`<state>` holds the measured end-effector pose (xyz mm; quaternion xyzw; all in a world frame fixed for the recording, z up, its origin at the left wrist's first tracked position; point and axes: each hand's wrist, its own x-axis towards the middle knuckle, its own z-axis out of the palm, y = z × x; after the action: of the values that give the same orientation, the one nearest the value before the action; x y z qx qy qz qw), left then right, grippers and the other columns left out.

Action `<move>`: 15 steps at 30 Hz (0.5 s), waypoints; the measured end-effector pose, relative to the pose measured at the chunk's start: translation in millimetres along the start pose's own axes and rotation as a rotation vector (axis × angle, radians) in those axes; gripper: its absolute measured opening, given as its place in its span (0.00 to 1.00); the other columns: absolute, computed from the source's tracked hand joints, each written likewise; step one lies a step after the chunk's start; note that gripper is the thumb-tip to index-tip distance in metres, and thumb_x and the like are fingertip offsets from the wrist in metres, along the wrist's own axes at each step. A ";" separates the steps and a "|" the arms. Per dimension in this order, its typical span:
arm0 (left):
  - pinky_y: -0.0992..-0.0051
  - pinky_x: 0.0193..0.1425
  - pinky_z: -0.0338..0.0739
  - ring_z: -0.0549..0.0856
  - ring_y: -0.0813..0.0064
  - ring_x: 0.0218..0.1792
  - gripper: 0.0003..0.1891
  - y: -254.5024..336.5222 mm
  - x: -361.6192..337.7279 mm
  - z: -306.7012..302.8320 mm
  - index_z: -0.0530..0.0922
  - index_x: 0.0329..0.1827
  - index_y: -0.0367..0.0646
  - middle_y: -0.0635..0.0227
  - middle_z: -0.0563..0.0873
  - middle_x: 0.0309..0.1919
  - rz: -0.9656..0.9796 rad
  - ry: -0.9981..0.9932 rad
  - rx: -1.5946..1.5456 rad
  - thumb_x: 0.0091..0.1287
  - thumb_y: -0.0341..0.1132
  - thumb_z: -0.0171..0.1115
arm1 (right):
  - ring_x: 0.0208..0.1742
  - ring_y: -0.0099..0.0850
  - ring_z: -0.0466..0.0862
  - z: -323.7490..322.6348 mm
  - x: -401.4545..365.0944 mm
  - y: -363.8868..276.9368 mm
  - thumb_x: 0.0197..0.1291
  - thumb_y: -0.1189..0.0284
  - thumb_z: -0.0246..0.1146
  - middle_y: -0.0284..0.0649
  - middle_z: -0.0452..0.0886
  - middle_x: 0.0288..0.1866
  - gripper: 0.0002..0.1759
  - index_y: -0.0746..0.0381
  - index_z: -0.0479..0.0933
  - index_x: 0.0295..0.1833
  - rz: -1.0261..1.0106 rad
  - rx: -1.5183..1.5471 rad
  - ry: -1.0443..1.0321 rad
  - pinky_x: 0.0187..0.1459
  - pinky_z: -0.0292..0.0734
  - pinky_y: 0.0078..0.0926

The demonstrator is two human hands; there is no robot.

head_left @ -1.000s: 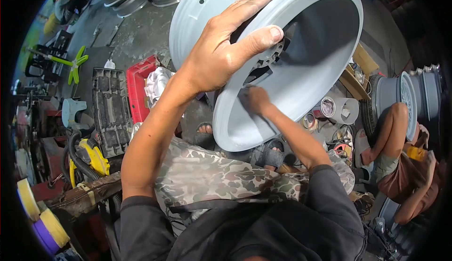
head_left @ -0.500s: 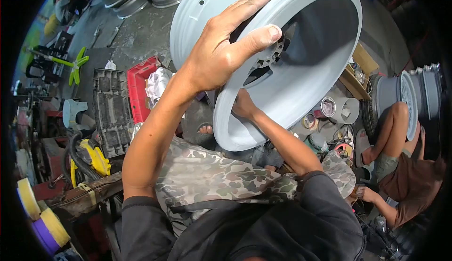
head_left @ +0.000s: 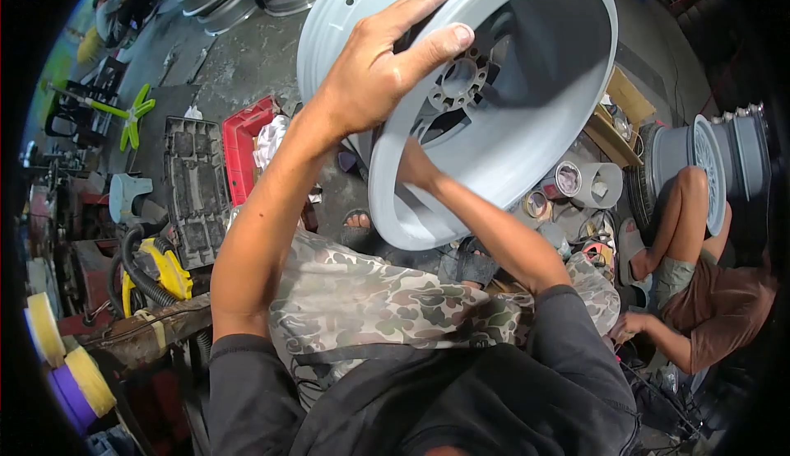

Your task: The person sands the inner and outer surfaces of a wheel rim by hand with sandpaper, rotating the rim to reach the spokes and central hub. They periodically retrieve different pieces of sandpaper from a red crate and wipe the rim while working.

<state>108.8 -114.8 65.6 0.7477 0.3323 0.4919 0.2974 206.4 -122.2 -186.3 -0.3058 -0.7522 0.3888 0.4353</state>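
A large pale-grey wheel rim (head_left: pixel 527 147) is tilted in front of me, its deep barrel opening toward the right. Over its near lip lies my left hand (head_left: pixel 383 65), with the thumb on the lip's face and the fingers stretched along the outer side, holding the rim. My right hand (head_left: pixel 415 165) reaches into the barrel at the lower left. The lip partly covers its fingers and they look blurred, so whether they hold anything is hidden. Deep inside the barrel, the hub (head_left: pixel 459 77) with its ring of holes shows.
On my right are a clear plastic tub (head_left: pixel 599 184), a cardboard box (head_left: pixel 621 118) and more rims (head_left: pixel 679 164), with a seated person (head_left: pixel 716 308) close by. To the left stand a red crate (head_left: pixel 237 151), a black ribbed panel (head_left: pixel 196 193) and a blue stool (head_left: pixel 130 197).
The rim has turned and shifted slightly left, so more of the hub shows. My left hand has moved a little left with it. My right hand has slid up and left inside the barrel.
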 end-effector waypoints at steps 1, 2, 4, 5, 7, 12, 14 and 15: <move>0.65 0.77 0.64 0.74 0.54 0.73 0.34 -1.2 -0.4 0.5 0.75 0.71 0.36 0.45 0.78 0.69 0.004 0.021 0.038 0.70 0.54 0.64 | 0.37 0.32 0.84 -9.2 25.5 -37.8 0.67 0.71 0.58 0.39 0.87 0.36 0.10 0.64 0.83 0.39 0.104 0.270 0.039 0.39 0.78 0.31; 0.65 0.77 0.64 0.74 0.54 0.73 0.34 -7.2 1.6 -1.6 0.75 0.71 0.36 0.45 0.78 0.69 -0.001 0.018 0.037 0.70 0.54 0.64 | 0.36 0.26 0.82 -19.0 47.6 -64.8 0.67 0.72 0.58 0.35 0.85 0.35 0.10 0.66 0.82 0.38 0.206 0.539 0.077 0.37 0.76 0.27; 0.64 0.71 0.70 0.81 0.59 0.64 0.29 -11.0 3.1 -7.2 0.71 0.71 0.30 0.47 0.83 0.60 0.133 -0.072 0.129 0.68 0.34 0.65 | 0.35 0.20 0.79 -33.5 78.1 -65.0 0.67 0.73 0.59 0.31 0.83 0.34 0.11 0.70 0.82 0.39 0.182 0.732 0.058 0.36 0.74 0.22; 0.63 0.70 0.72 0.82 0.56 0.62 0.31 -5.3 2.1 -6.0 0.72 0.70 0.30 0.45 0.84 0.58 -0.017 -0.065 0.098 0.68 0.38 0.67 | 0.35 0.20 0.79 -31.7 72.7 -69.0 0.67 0.73 0.59 0.31 0.83 0.34 0.11 0.70 0.82 0.39 0.184 0.731 0.046 0.36 0.74 0.22; 0.64 0.74 0.68 0.79 0.55 0.67 0.33 -1.1 -1.2 -1.9 0.73 0.70 0.33 0.46 0.81 0.63 0.001 -0.006 0.112 0.69 0.47 0.66 | 0.38 0.22 0.80 -26.5 52.4 -81.9 0.67 0.73 0.58 0.36 0.84 0.35 0.10 0.67 0.82 0.41 0.150 0.529 0.150 0.38 0.76 0.28; 0.63 0.78 0.64 0.74 0.52 0.73 0.38 5.8 -6.5 -12.3 0.75 0.71 0.37 0.47 0.77 0.69 0.016 0.023 0.267 0.66 0.57 0.67 | 0.54 0.48 0.85 -61.3 -103.7 90.1 0.66 0.65 0.61 0.46 0.86 0.51 0.12 0.57 0.86 0.47 0.019 -0.691 -0.251 0.51 0.82 0.46; 0.60 0.72 0.71 0.81 0.52 0.64 0.34 21.3 -5.0 -18.2 0.72 0.71 0.31 0.43 0.82 0.62 -0.059 -0.054 0.332 0.66 0.44 0.69 | 0.46 0.47 0.88 -122.3 -104.1 76.3 0.62 0.65 0.61 0.45 0.86 0.53 0.13 0.55 0.87 0.46 0.319 -0.718 -0.258 0.47 0.84 0.44; 0.60 0.73 0.69 0.80 0.52 0.66 0.36 23.7 -7.1 -20.7 0.72 0.71 0.32 0.45 0.81 0.65 -0.050 -0.070 0.398 0.66 0.47 0.69 | 0.45 0.47 0.88 -132.1 -111.8 110.4 0.62 0.64 0.61 0.46 0.86 0.52 0.12 0.54 0.87 0.45 0.294 -0.922 -0.199 0.46 0.83 0.44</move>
<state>92.2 -132.2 87.1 0.7998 0.4310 0.3827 0.1675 386.3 -113.0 -284.8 -0.5310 -0.8326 0.1001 0.1214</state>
